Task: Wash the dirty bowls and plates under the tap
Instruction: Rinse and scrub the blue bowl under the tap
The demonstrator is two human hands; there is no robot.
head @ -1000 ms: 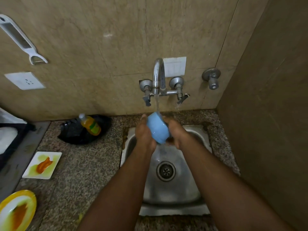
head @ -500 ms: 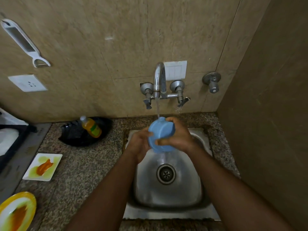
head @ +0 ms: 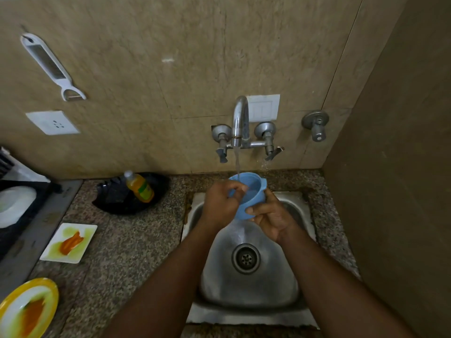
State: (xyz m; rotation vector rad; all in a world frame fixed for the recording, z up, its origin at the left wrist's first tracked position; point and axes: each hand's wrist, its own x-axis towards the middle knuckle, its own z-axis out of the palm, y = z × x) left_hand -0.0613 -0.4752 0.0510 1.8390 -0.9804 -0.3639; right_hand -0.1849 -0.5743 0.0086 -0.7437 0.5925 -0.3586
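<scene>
Since half a second ago the blue bowl (head: 249, 196) has turned over: its base faced the camera then, now its open mouth tilts up toward the tap (head: 240, 120), and the water stream falls onto its far-left rim. Bowl sits at frame centre, held above the back edge of the steel sink (head: 249, 284).

Left hand (head: 220, 203): fingers curled over the bowl's left rim, fingertips dipping inside the mouth; a grip rather than a flat touch, though the blur there makes finger contact with the inner wall uncertain.

Right hand (head: 273, 217): fingers curled round the lower right wall and base of the bowl, thumb pressed on the outer wall at the front. Bowl lies between the two hands, wall clasped from both sides.

Water runs off the bowl into the sink toward the drain (head: 246, 258).

Left of frame, on the granite counter (head: 136, 242): white square plate (head: 68, 242) with orange smear; yellow-rimmed plate (head: 26, 311), also smeared, at lower left corner. Orange bottle (head: 139, 187) lies on a black dish (head: 127, 196) near the wall. White peeler (head: 52, 67) hangs at upper left.
</scene>
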